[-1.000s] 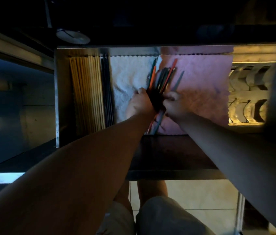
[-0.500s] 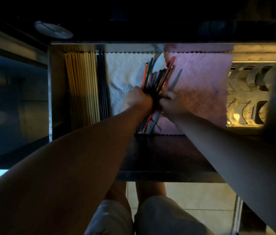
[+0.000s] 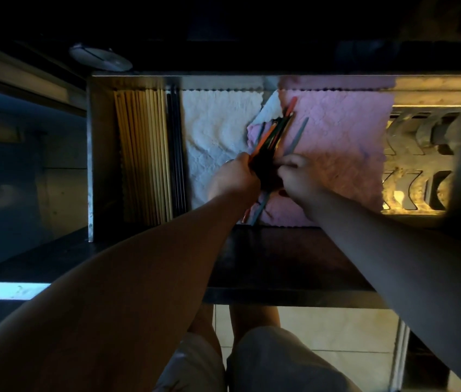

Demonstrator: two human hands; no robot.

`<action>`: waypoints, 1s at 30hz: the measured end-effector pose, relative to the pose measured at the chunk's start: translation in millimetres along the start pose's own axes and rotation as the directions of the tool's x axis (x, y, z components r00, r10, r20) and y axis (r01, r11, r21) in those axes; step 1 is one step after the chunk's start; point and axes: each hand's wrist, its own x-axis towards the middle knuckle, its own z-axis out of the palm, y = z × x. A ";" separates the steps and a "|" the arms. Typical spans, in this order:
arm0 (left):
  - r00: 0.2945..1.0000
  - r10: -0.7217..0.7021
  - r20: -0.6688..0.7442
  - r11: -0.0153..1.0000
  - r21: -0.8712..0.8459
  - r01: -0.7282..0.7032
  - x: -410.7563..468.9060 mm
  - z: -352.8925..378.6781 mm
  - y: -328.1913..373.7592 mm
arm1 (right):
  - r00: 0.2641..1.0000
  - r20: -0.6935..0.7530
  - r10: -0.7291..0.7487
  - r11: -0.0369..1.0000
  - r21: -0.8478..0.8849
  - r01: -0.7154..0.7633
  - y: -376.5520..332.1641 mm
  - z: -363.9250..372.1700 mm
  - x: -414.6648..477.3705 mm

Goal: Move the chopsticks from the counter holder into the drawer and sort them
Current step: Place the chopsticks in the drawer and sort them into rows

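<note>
Over the open steel drawer (image 3: 90,154), her left hand (image 3: 233,179) clamps the bundle of coloured plastic chopsticks (image 3: 276,131) while right hand (image 3: 298,178) fingers pinch one, seemingly to sort it out.

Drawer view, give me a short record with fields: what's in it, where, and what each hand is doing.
drawer: open, metal-walled
far left: wooden chopsticks lying in neat parallel rows
beside them: dark chopsticks, also aligned
lining: white cloth left of pink cloth
coloured chopsticks: loose bundle, fanned, over the seam of the cloths
left hand: gripping the bundle
right hand: fingers at the bundle, exact grip unclear
lighting: dim
</note>
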 end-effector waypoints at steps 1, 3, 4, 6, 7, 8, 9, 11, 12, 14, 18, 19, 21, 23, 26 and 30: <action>1.000 0.003 0.003 1.000 0.002 -0.003 0.7 -0.2 2.0 | 1.000 -0.007 0.000 1.000 0.000 0.000 1.2 0.1 0.7; 1.000 -0.020 -0.017 1.000 -0.020 0.020 2.0 -2.3 5.7 | 1.000 -0.016 0.008 1.000 0.009 -0.008 3.1 1.2 1.5; 0.998 -0.049 -0.037 0.998 -0.034 0.048 2.4 -4.2 7.1 | 1.000 -0.014 0.013 1.000 0.010 -0.013 3.5 1.7 1.4; 0.992 -0.099 -0.073 0.995 -0.038 0.097 3.5 -7.2 7.7 | 1.000 -0.004 0.021 1.000 -0.001 -0.021 5.9 2.2 2.3; 0.991 -0.112 -0.079 0.993 -0.031 0.110 4.0 -8.2 7.4 | 1.000 -0.002 0.023 1.000 -0.002 -0.023 6.6 2.0 2.7; 0.989 -0.122 -0.084 0.992 -0.028 0.120 4.3 -8.8 7.0 | 1.000 -0.001 0.025 1.000 0.000 -0.025 6.3 1.4 2.5; 0.987 -0.131 -0.088 0.991 -0.031 0.129 4.7 -8.9 6.5 | 1.000 0.000 0.025 1.000 0.003 -0.025 5.7 0.8 2.5; 0.984 -0.147 -0.096 0.988 -0.052 0.142 5.1 -7.9 5.9 | 1.000 0.005 0.016 1.000 0.009 -0.016 4.7 0.1 2.1; 0.983 -0.148 -0.104 0.987 -0.072 0.141 5.2 -7.1 5.3 | 1.000 0.003 0.010 1.000 0.013 -0.010 3.9 -0.2 1.6; 0.980 -0.148 -0.133 0.984 -0.120 0.132 5.2 -4.7 2.5 | 1.000 -0.004 0.007 1.000 0.019 -0.007 2.6 -0.3 0.8; 0.962 -0.189 -0.198 0.968 -0.199 0.149 7.3 -2.3 -10.6 | 1.000 0.000 -0.004 1.000 0.003 0.004 4.2 1.1 2.8; 0.959 -0.203 -0.200 0.960 -0.232 0.155 8.5 -2.2 -14.6 | 1.000 0.003 -0.001 1.000 0.005 0.001 4.3 2.0 3.5; 0.954 -0.214 -0.208 0.954 -0.254 0.159 10.5 -3.2 -22.5 | 1.000 0.002 0.007 1.000 0.014 -0.007 4.5 4.5 5.4; 0.950 -0.198 -0.244 0.966 -0.213 0.146 11.6 -4.5 -30.3 | 1.000 -0.005 -0.002 1.000 0.028 0.002 4.1 7.0 6.3; 0.953 -0.101 -0.287 0.995 -0.054 0.089 10.6 -5.5 -39.6 | 1.000 -0.013 -0.007 1.000 0.030 0.007 3.3 9.2 4.8; 0.968 0.000 -0.253 0.994 0.109 0.028 10.9 -4.7 -47.2 | 1.000 -0.007 0.014 0.999 0.037 -0.014 5.9 10.5 4.9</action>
